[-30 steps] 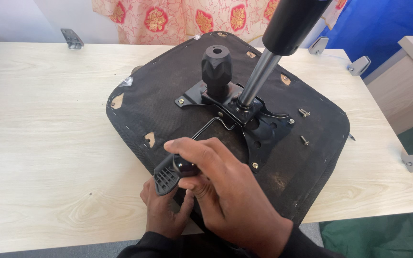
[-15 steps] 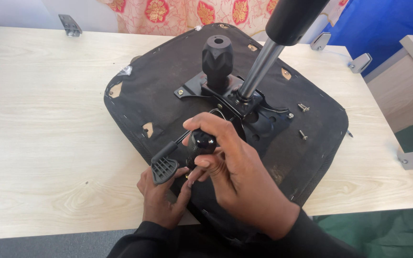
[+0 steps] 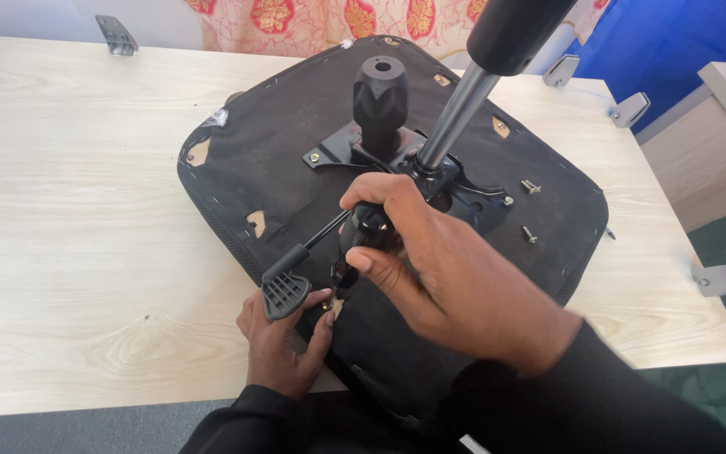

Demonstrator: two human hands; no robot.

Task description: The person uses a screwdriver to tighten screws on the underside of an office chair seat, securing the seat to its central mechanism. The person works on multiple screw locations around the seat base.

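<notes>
I am working over the seat (image 3: 296,176), lying upside down on the table (image 3: 69,219), and I place everything from it. Its near edge is hanging past the table's front edge, toward me, while wide bare wood is lying open to its left; to its right only a narrow strip is showing before the table's end. My right hand (image 3: 430,269) is hovering over the seat's near middle, its fingers curling tightly around a black knob (image 3: 367,229). My left hand (image 3: 283,336) is sitting at the seat's near-left edge, its thumb and forefinger pinching a small fastener (image 3: 329,304) just under the knob. The lever (image 3: 296,273), with its paddle end, is reaching from the seat's middle out to that near-left edge, just above my left fingers. The plate (image 3: 464,189) is sitting at the seat's middle, with a column (image 3: 455,109) rising from it. Two loose screws (image 3: 531,187) are lying on the seat's right part, apart from my hands. Grey brackets (image 3: 723,277) are resting on the table beyond the seat's right side.
</notes>
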